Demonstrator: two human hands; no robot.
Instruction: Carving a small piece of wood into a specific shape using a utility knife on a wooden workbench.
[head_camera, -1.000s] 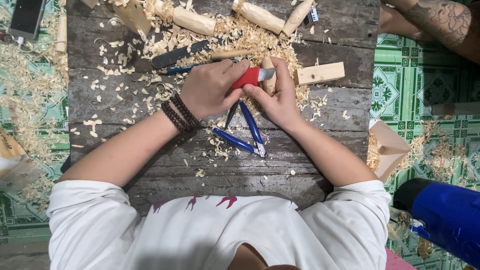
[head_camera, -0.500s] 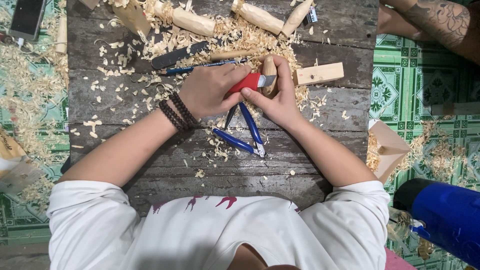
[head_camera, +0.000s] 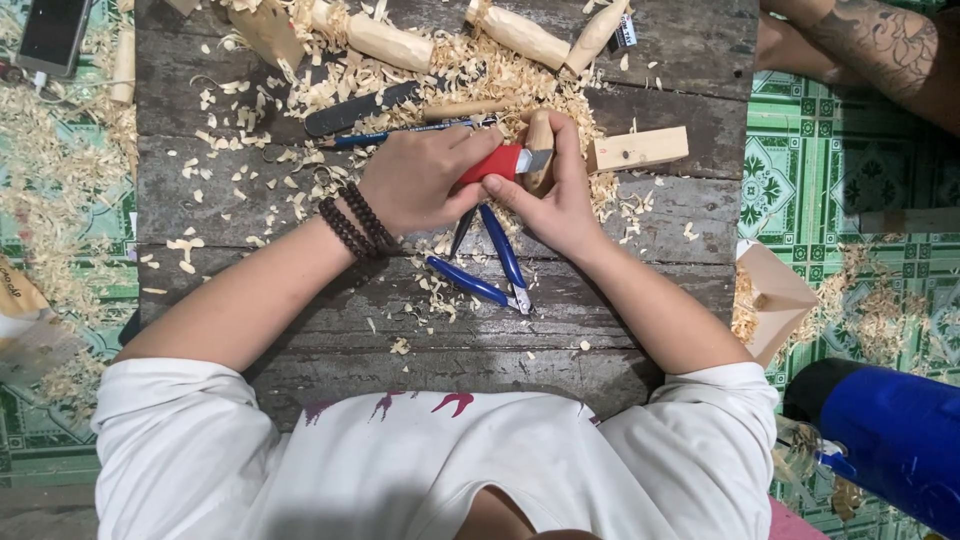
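My left hand (head_camera: 415, 180), with dark bead bracelets at the wrist, grips a red-handled carving knife (head_camera: 492, 164). Its short blade rests against a small pale wooden piece (head_camera: 541, 138) that my right hand (head_camera: 555, 205) holds between thumb and fingers. Both hands meet over a dark plank table (head_camera: 650, 330) strewn with wood shavings. Blue-handled pliers (head_camera: 488, 272) lie on the planks just below my hands.
Several rough carved wooden pieces (head_camera: 388, 42) lie along the far edge. A rectangular wood block (head_camera: 638, 150) sits right of my hands, a blue pencil (head_camera: 385, 134) and a dark file (head_camera: 358, 110) to the left. A phone (head_camera: 52, 35) lies far left. Another person's tattooed arm (head_camera: 880, 55) is top right, a blue cylinder (head_camera: 895, 440) bottom right.
The hands have shifted very slightly on the wooden piece, the knife blade staying against it. Nothing else has moved.
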